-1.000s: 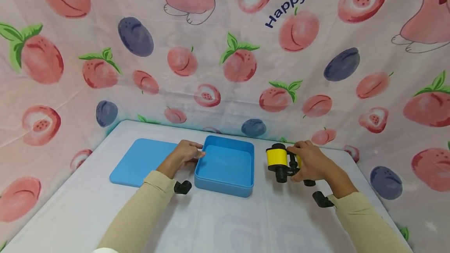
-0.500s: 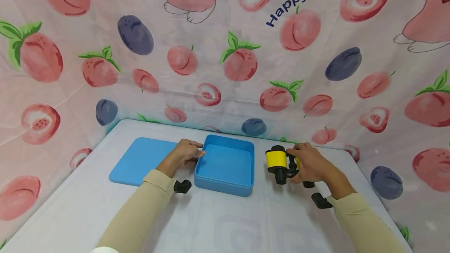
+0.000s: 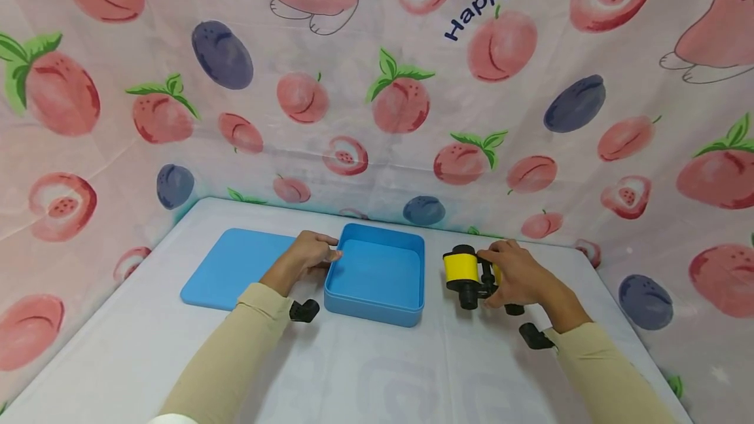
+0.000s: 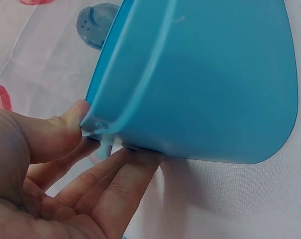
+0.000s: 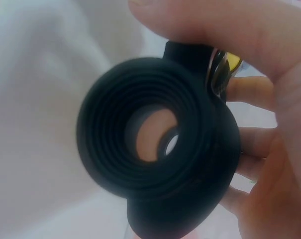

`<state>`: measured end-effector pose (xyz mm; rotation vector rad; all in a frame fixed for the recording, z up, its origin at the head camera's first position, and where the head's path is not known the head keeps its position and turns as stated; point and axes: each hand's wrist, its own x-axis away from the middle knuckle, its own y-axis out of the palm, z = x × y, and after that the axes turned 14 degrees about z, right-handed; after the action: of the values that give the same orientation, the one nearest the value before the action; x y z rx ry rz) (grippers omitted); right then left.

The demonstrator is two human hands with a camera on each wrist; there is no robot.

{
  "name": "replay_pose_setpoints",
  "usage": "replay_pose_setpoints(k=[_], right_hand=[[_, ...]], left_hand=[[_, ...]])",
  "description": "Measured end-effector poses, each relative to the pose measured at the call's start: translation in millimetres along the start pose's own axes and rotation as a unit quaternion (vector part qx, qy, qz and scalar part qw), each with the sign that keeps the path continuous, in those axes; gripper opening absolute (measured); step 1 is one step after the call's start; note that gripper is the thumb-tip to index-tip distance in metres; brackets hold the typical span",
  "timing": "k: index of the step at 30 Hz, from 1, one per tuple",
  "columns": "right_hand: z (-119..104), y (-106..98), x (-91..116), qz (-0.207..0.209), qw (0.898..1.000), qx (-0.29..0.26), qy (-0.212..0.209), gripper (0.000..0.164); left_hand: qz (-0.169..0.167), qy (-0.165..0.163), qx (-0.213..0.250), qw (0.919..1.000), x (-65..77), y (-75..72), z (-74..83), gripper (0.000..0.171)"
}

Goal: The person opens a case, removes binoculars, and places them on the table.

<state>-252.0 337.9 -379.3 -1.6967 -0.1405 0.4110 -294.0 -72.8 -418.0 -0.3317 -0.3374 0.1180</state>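
In the head view an open-topped blue box (image 3: 377, 273) stands on the white table with nothing inside. My left hand (image 3: 307, 254) grips its left side; the left wrist view shows my thumb (image 4: 73, 122) at the rim and the other fingers against the outer wall. To the right of the box, my right hand (image 3: 518, 273) holds yellow and black toy binoculars (image 3: 461, 268), with the eyepieces toward me. Up close in the right wrist view is one black eyepiece (image 5: 190, 144), with my thumb above it and fingers behind. My palm hides much of the right barrel.
A flat blue lid (image 3: 230, 267) lies left of the box, partly behind my left hand. Fruit-printed cloth (image 3: 377, 175) rises as a wall along the table's back and sides. Black wrist mounts (image 3: 535, 336) stick out by both cuffs.
The binoculars shift very slightly left and down in my right hand's grip. My left hand stays at the box; the whole view drifts a little.
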Motion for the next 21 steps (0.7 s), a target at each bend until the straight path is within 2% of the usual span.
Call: replay_pose_setpoints(k=[7,12,21], right_hand=[[1.1,2.0,2.9,-0.002,1.0,-0.002,-0.002,0.097],[2.1,3.6,3.3,-0.006,1.0,-0.002,0.001,0.098],[1.6,6.2,3.3,0.0,1.0,-0.006,-0.021,0.097]], left_hand=[[0.0,-0.008,-0.001,1.0,-0.1,1.3,1.2,0.049],[-0.001,-0.001,-0.004,1.0,1.7,0.9,1.3,0.049],[-0.004,0.002,-0.004,1.0,4.4,-1.4,1.8,0.05]])
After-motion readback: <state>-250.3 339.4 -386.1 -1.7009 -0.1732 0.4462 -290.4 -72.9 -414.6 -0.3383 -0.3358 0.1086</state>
